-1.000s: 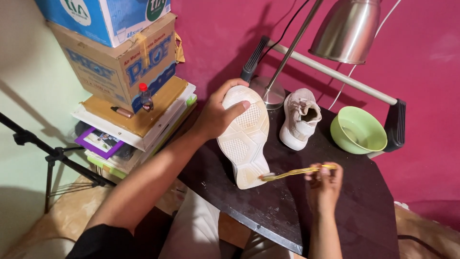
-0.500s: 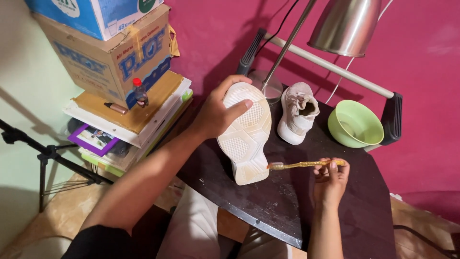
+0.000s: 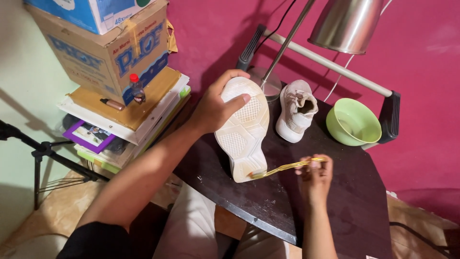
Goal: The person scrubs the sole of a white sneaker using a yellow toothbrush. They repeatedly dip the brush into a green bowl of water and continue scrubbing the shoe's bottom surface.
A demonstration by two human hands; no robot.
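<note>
Toothbrush (image 3: 287, 168) tip is now touching the sole, right hand (image 3: 315, 177) pinching it; left hand (image 3: 215, 108) gripping one of two shoes (image 3: 242, 129), one bowl (image 3: 353, 122) sitting nearby

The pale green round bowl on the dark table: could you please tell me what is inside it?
The pale green round bowl shows only its smooth inner wall and bottom; no solid thing lies in it. Whether it holds clear water cannot be told.
</note>
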